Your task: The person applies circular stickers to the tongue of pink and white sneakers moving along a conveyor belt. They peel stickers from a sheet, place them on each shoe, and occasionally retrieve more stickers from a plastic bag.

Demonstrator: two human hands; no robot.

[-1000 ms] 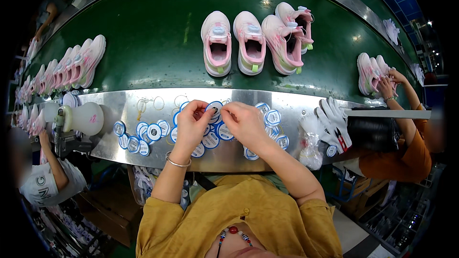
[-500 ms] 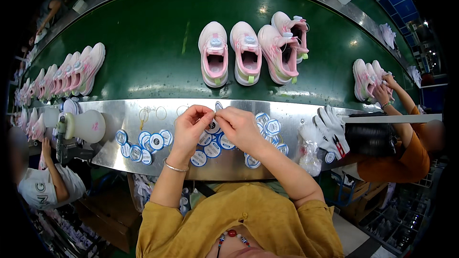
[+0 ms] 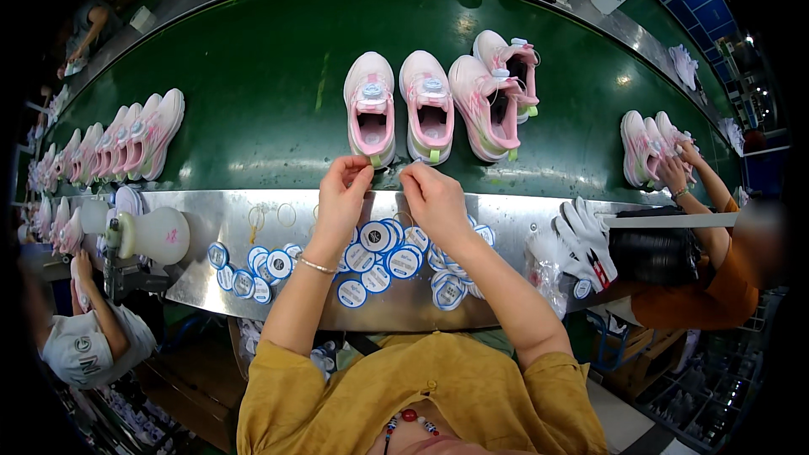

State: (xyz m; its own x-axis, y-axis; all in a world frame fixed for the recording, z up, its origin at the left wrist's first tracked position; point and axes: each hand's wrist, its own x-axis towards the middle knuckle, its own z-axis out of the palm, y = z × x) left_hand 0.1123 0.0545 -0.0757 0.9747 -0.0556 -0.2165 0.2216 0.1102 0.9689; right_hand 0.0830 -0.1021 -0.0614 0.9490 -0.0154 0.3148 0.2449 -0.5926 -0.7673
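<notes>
My left hand [image 3: 345, 194] is closed in a pinch just below the heel of a pink-and-white sneaker [image 3: 368, 109]. My right hand [image 3: 434, 200] is also pinched, a short way off, by the heel of a second pink-and-white sneaker [image 3: 427, 105]. What sits between the fingertips is too small to make out. Under my wrists, round white tags with blue rims [image 3: 375, 236] lie spread over the metal ledge. More such tags [image 3: 280, 264] lie left of my left forearm, and another heap [image 3: 448, 291] is partly behind my right forearm.
Two more sneakers [image 3: 489, 109] stand to the right on the green conveyor belt [image 3: 253, 59]. A row of sneakers [image 3: 126, 139] fills the left. Thin loops [image 3: 286, 215] lie on the metal ledge. White gloves [image 3: 586, 244] lie at right. Co-workers sit on both sides, the right one touching sneakers [image 3: 653, 152].
Both hands have moved forward from above the tags to the sneaker heels and spread slightly apart. The tag seen edge-on between the fingertips no longer shows clearly.
</notes>
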